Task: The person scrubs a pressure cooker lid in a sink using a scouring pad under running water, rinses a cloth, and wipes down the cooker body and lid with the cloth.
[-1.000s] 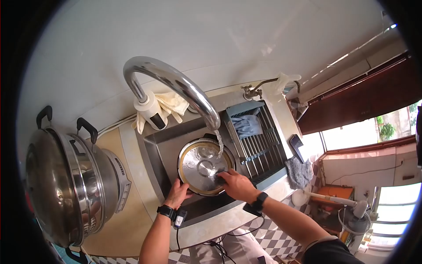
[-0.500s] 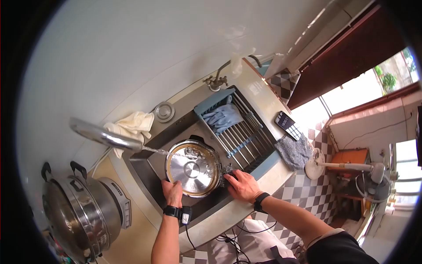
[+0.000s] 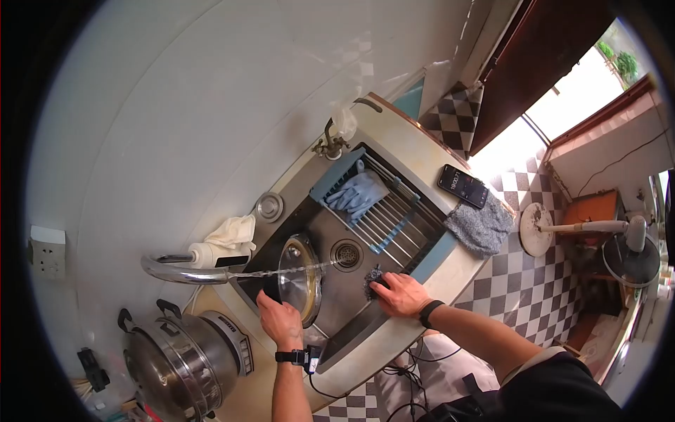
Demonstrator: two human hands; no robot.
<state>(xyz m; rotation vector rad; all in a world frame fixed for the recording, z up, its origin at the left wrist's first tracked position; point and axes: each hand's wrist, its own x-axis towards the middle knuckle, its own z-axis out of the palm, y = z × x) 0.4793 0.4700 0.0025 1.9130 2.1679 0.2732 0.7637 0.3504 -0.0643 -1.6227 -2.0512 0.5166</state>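
Observation:
My left hand [image 3: 283, 323] is closed on the dark handle of a shiny round pot lid [image 3: 297, 283] with a yellowish ring inside its rim. The lid stands tilted on edge at the left of the sink [image 3: 339, 299]. From the curved chrome faucet [image 3: 186, 271], a stream of water [image 3: 325, 266] runs across the lid toward the drain [image 3: 346, 256]. Right of the lid, my right hand [image 3: 404, 295] grips a dark, curly metal scourer [image 3: 373, 280] near the sink's front edge.
A blue-framed rack [image 3: 420, 264] spans the sink's right side, with blue gloves [image 3: 358, 191] on it. A phone [image 3: 463, 186] and grey cloth [image 3: 481, 228] lie on the right counter. A large steel pot [image 3: 169, 369] stands at left; a white cloth [image 3: 232, 235] hangs behind the faucet.
The lid has turned from nearly flat to steeply tilted and moved left within the sink, uncovering the drain. My right hand and the scourer are now apart from it. The camera view has shifted.

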